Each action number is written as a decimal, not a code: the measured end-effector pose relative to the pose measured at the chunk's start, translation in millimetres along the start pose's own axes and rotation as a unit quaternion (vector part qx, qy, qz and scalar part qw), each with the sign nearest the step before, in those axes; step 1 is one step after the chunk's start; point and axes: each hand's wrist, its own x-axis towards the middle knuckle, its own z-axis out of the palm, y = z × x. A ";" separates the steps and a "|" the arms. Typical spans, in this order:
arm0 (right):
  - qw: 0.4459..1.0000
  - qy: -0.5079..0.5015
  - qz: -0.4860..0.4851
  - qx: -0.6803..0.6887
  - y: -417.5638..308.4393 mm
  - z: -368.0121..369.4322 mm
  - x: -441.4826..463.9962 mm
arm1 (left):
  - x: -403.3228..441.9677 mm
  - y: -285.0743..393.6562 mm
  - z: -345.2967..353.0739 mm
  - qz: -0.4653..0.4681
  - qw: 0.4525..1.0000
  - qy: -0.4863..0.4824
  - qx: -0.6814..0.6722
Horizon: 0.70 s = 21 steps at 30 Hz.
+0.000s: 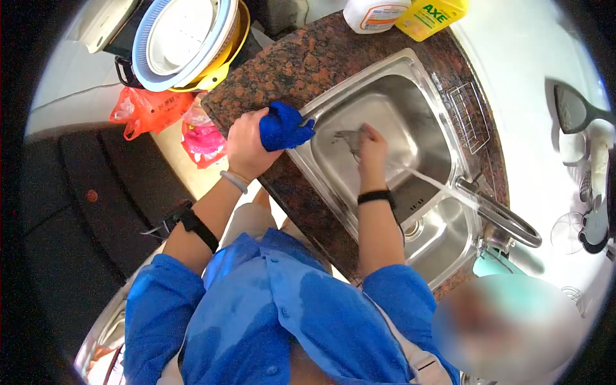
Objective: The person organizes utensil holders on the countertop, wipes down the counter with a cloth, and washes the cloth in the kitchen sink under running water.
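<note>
My left hand (247, 146) is closed around a bunched blue cloth (282, 125) over the near edge of the counter, left of the sink. My right hand (372, 149) reaches over the large basin of the steel sink (417, 64), fingers curled. Something thin and greyish (350, 141) shows at its fingertips; whether that is an object or splashing water I cannot make out. From the faucet (504, 215), a stream of water (436, 184) runs toward my right hand.
A wire rack (467, 115) sits at the sink's far edge. A white bottle (375, 14) and a yellow AXE bottle (433, 18) stand behind it. Stacked basins (144, 61) and a red bag (151, 109) are at left. Utensils, including a spatula (571, 106), hang at right.
</note>
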 end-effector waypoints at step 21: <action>0.991 0.033 0.010 0.126 -19.2 -103.9 -23.1 | -2.2 3.5 -1.5 -0.026 0.999 -0.027 0.025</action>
